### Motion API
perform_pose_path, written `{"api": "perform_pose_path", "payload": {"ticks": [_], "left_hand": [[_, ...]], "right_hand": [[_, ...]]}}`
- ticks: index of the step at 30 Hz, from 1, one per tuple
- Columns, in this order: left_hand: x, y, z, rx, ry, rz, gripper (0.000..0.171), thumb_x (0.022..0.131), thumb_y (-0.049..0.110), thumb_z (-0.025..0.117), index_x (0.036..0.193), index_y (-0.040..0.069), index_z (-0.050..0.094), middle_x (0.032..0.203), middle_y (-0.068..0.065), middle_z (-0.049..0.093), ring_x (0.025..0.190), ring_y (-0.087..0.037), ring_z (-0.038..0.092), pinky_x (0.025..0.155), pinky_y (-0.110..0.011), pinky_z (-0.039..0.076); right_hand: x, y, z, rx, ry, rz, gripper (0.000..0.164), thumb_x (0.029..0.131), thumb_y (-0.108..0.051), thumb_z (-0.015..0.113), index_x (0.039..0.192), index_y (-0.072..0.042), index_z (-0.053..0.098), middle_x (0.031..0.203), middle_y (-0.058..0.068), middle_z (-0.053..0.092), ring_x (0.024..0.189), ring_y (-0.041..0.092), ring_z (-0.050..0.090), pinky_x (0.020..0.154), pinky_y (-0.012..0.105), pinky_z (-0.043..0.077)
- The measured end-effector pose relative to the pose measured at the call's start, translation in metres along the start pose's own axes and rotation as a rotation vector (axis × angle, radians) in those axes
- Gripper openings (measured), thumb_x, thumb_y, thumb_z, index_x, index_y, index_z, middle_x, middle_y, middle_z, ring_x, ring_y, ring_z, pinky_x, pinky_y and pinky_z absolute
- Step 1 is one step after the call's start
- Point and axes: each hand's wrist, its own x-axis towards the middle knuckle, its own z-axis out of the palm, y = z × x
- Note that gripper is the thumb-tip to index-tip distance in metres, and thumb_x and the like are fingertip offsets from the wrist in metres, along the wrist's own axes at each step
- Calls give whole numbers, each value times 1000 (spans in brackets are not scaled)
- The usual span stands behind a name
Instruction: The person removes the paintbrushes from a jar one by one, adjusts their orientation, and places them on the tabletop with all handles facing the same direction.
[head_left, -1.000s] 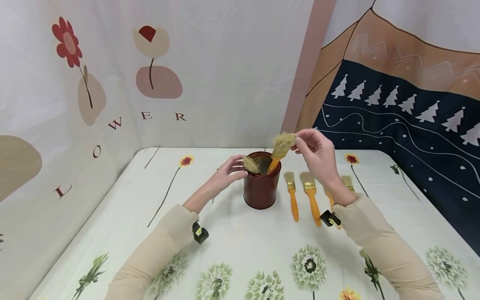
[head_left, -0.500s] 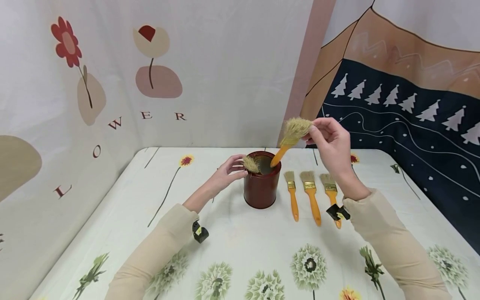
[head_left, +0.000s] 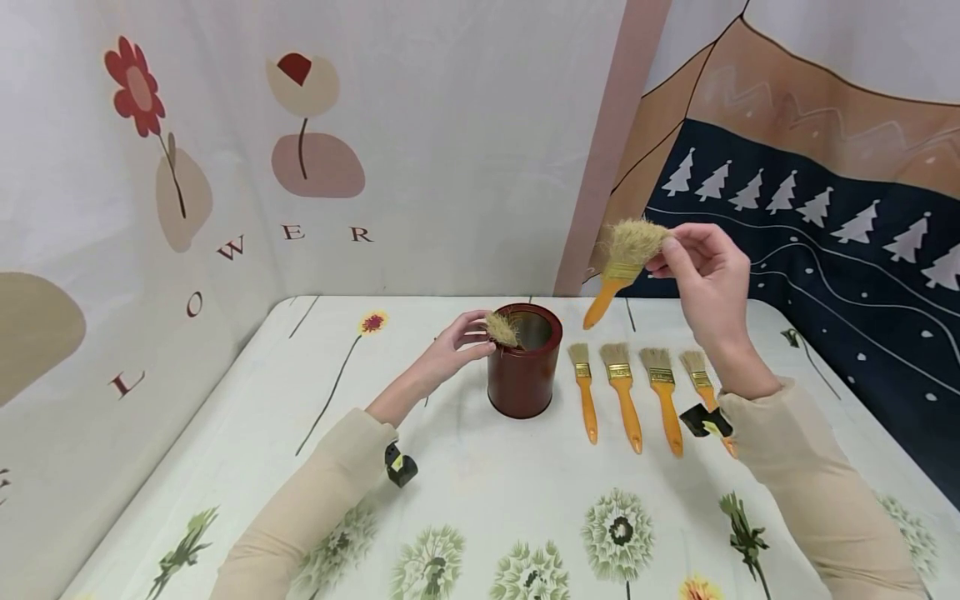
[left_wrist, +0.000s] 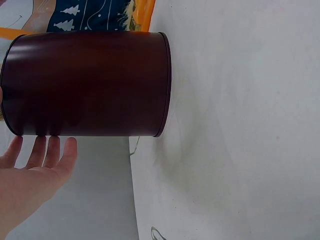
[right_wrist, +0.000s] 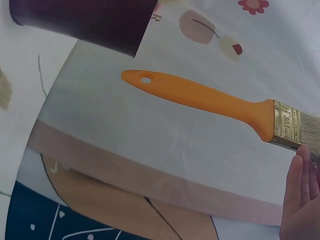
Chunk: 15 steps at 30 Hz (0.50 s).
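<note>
A dark red can (head_left: 522, 379) stands upright on the table. My left hand (head_left: 454, 343) holds it at its upper left side, fingers (left_wrist: 52, 150) on one side and thumb on the other. A tuft of brush bristles (head_left: 502, 329) sticks out over the rim beside that hand; whatever is below it is hidden in the can. Up to the right, my right hand (head_left: 712, 279) pinches a paintbrush by its frayed bristles (head_left: 633, 242). The brush's orange handle (right_wrist: 200, 95) hangs down to the left, apart from the can.
Several orange-handled paintbrushes lie in a row right of the can, including a narrow one (head_left: 584, 392), a wider one (head_left: 622, 396), and one (head_left: 663, 400) beside it. The rightmost brush (head_left: 701, 375) is partly covered by the right wrist camera. Printed cloth covers table and walls.
My right hand has lifted the paintbrush out of the can and carried it up and to the right. My left hand and the can have stayed in place.
</note>
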Motion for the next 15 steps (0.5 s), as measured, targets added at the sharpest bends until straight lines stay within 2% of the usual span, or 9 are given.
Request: {"api": "perform_pose_path", "payload": {"ticks": [9, 15], "left_hand": [[-1, 0, 0, 13, -3, -5, 54, 88, 14, 56, 134, 9, 30, 132, -15, 35, 120, -27, 33, 95, -40, 32], [-1, 0, 0, 15, -1, -3, 54, 87, 15, 56, 134, 9, 30, 131, -15, 35, 120, -26, 34, 95, -39, 32]], "right_hand": [[1, 15, -17, -169, 34, 87, 12, 87, -10, 55, 98, -5, 58, 90, -2, 60, 74, 12, 57, 65, 14, 46], [0, 26, -24, -252, 38, 147, 14, 88, -13, 55, 98, -4, 58, 92, -3, 57, 78, 10, 54, 68, 13, 44]]}}
